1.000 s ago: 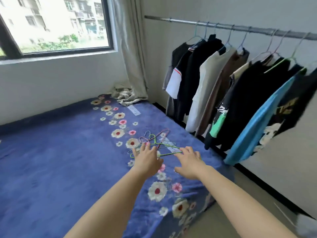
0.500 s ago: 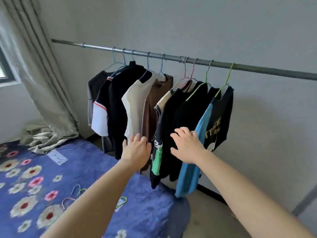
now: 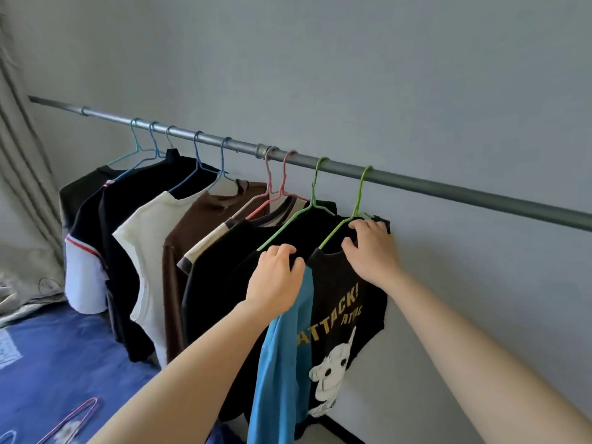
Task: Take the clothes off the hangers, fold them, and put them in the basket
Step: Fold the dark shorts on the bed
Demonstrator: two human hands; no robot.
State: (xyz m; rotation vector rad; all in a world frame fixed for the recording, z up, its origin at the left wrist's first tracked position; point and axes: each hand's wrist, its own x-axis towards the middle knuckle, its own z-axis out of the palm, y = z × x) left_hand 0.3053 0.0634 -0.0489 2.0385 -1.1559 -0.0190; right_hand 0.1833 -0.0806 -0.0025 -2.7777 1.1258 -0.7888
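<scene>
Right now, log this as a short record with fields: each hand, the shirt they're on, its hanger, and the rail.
left hand: grips the graphic shirt at its near shoulder, above the blue sleeve
right hand: grips its far shoulder
graphic shirt: black, yellow ATTACK! print, on its hanger
green hanger: hooked on the rail, rightmost of nine
rail: grey metal, other garments hanging to the left

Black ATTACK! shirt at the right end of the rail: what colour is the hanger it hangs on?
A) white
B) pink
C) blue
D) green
D: the wire of the green hanger runs from the rail down into the neck of the black ATTACK! shirt.
</scene>
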